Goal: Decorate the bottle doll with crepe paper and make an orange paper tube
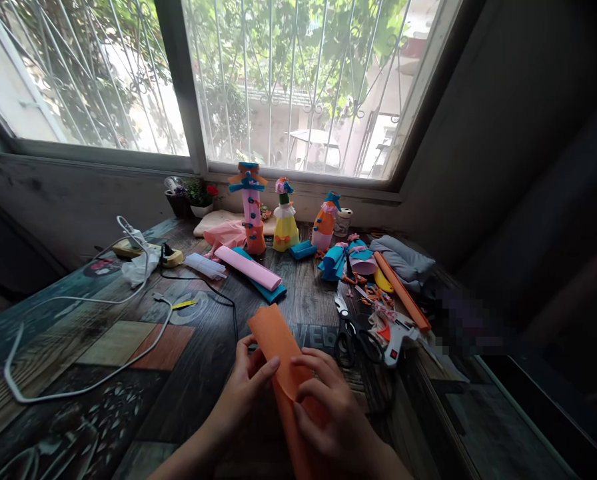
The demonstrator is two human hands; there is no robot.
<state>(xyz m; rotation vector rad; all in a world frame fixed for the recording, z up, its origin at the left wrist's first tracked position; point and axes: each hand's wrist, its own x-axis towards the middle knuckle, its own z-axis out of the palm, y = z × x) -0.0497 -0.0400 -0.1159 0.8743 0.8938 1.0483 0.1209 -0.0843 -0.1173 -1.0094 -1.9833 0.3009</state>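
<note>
Just left of the scissors (351, 333), your left hand (246, 387) and right hand (328, 407) both grip the orange sheet (273, 337); its far end curls upward.

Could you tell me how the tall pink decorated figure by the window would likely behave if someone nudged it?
The tall pink figure looks narrow and top-heavy with its wide bow, so it would probably tip easily. It seems made of paper, so likely light and crushable.

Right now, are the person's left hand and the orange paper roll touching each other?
Touching. The head view shows the left hand with its thumb pressed on the orange paper roll, while the right hand grips the same roll from the other side.
</note>
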